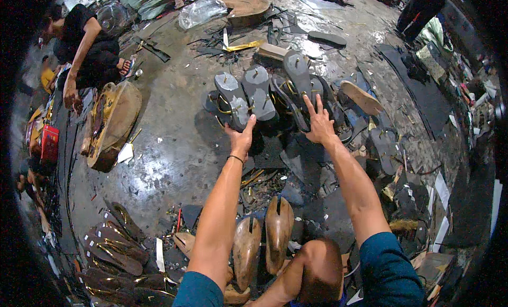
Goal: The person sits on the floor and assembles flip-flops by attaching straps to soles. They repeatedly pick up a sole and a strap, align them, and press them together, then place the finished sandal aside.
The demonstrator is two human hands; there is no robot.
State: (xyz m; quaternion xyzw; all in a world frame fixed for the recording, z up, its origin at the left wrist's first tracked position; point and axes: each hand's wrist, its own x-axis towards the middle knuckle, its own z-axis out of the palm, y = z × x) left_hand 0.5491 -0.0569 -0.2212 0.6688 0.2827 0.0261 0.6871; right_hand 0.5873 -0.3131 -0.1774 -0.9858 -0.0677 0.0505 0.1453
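Reaching forward with both arms, you have your left hand at the near end of a grey sandal sole, the fingers loosely curled and touching its lower edge; whether they pinch it cannot be told from this angle. Your right hand is spread wide, fingers splayed and holding nothing, their tips brushing the lower ends of the dark soles just beyond them.

That grey sole runs lengthwise away from you, its long axis tilted a little to the left, heel end toward your fingers and toe end pointing off across the floor. A second grey sole lies just to the right of it, nearly parallel, between your two hands. Each shows a pale grey underside with a small gold fitting near the far end, and gold straps peek out along the edges.

To the left of your left fingers the concrete floor lies bare and wet-looking, giving room that way. To the right of your right fingers the ground is crowded with dark sole cut-outs and a tan sole. Back along your forearms, near your knee, two wooden shoe lasts stand side by side. Far off to the left, another person crouches beside a wooden block.
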